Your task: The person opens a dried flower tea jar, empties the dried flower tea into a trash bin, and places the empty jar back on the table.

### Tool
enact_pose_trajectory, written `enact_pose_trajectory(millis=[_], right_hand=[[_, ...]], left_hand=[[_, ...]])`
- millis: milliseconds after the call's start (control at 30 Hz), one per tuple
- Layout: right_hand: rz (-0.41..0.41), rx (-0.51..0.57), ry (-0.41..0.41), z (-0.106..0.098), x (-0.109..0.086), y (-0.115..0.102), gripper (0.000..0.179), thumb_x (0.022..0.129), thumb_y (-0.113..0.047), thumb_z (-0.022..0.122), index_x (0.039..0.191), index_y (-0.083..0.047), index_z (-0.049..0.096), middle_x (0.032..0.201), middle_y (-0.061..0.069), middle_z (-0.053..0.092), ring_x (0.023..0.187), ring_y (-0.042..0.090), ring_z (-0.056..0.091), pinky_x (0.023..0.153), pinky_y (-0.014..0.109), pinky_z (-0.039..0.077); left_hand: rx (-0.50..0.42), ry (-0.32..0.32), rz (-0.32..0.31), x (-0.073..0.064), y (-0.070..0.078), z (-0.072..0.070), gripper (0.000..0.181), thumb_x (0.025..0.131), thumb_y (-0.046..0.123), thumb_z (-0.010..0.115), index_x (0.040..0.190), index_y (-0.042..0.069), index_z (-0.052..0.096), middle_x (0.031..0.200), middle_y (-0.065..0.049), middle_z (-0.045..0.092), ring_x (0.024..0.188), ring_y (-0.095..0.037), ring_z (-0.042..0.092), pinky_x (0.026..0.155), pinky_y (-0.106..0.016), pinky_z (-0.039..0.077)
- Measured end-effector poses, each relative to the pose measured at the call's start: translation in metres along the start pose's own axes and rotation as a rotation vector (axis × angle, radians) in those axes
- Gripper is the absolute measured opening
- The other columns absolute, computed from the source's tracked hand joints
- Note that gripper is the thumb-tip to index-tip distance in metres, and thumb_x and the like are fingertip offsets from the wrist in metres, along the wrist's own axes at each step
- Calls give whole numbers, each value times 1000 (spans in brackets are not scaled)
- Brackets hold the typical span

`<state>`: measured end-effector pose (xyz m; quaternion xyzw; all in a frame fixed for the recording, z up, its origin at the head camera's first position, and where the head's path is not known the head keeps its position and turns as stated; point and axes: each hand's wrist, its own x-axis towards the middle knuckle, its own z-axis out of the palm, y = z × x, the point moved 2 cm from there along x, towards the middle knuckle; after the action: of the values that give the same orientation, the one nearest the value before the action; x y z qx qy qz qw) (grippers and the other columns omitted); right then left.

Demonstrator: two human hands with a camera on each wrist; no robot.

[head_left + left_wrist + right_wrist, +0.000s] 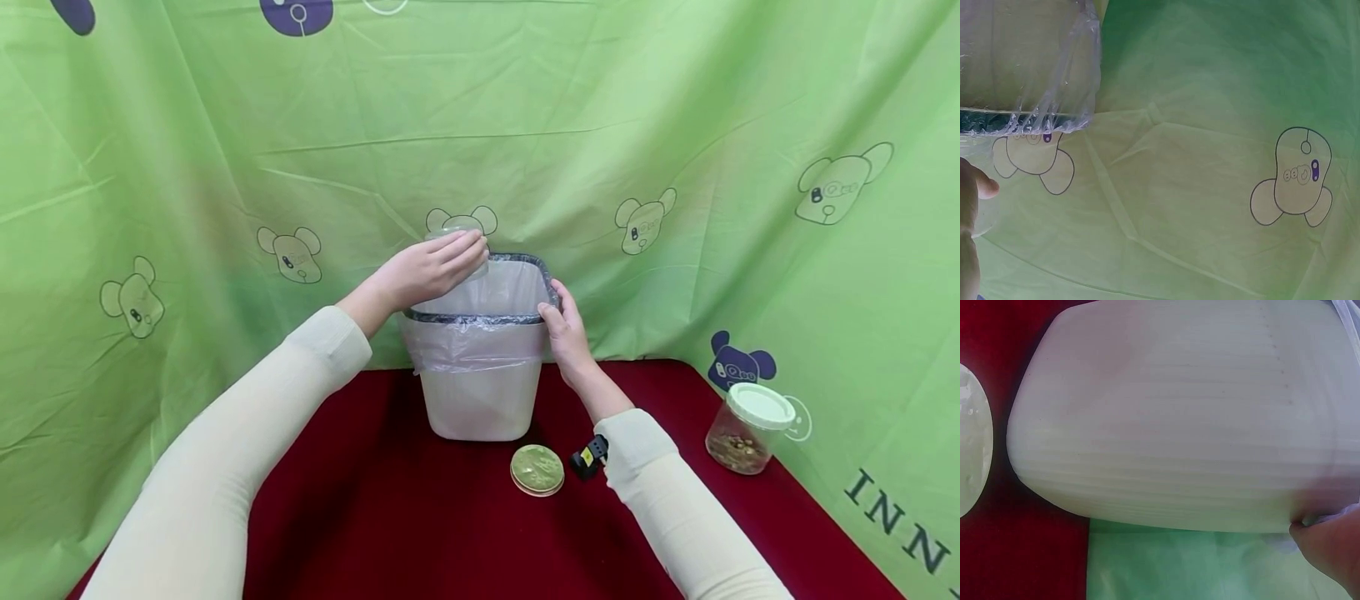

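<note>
A white waste bin (480,408) stands at the back of the table, its dark rim (480,319) lined with a thin translucent bag (476,348) folded over the outside. Above the bin's left side, my left hand (435,271) holds a clear see-through container (986,215). Much of that container is hidden behind my fingers. My right hand (568,337) grips the bin's right rim, thumb on the near side; in the right wrist view part of that hand (1334,547) lies against the bag at the bin's edge.
In front of the bin lies a round gold-coloured lid (537,469). A small black device (590,457) sits at my right wrist. At the table's right edge stands a clear jar (738,442) with a white lid and brownish bits inside. Green printed cloth (480,100) hangs behind.
</note>
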<state>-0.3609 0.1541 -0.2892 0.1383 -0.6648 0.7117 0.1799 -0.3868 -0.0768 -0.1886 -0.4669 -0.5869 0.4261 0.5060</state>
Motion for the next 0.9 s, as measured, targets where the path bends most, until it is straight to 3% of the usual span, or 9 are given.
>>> enact_pose_trajectory(millis=[200, 400, 500, 733, 900], right_hand=[[7, 2, -2, 0, 0, 0, 63, 95, -12, 45, 152, -1, 21, 154, 20, 26, 138, 29, 28, 113, 35, 21], [4, 4, -8, 0, 0, 0, 64, 95, -12, 45, 152, -1, 21, 154, 20, 25, 140, 33, 25, 114, 36, 21], [5, 4, -3, 0, 0, -1, 64, 95, -13, 45, 153, -1, 21, 154, 20, 25, 139, 34, 25, 113, 36, 21], [6, -1, -1, -1, 1, 0, 64, 95, -13, 46, 153, -2, 21, 155, 20, 24, 140, 33, 24, 114, 36, 20], [8, -4, -2, -2, 1, 0, 64, 95, -13, 46, 153, -2, 21, 155, 20, 23, 141, 33, 23, 114, 36, 19]], left_hand=[[-36, 35, -95, -3, -1, 0, 42, 99, -6, 32, 138, -6, 48, 139, -22, 49, 132, -33, 42, 113, -40, 22], [-136, 25, -210, -9, -5, -4, 41, 97, -8, 40, 137, -9, 47, 139, -25, 47, 132, -36, 41, 114, -40, 20], [-208, 31, -293, -11, -7, -4, 42, 94, -10, 44, 136, -12, 46, 138, -28, 47, 131, -37, 42, 114, -40, 21], [-408, 130, -495, -18, -9, -2, 43, 88, -13, 46, 131, -17, 47, 129, -32, 52, 123, -42, 48, 113, -37, 24], [-545, 176, -647, -22, -12, -2, 48, 81, -13, 49, 129, -16, 48, 126, -31, 53, 120, -41, 49, 109, -37, 32]])
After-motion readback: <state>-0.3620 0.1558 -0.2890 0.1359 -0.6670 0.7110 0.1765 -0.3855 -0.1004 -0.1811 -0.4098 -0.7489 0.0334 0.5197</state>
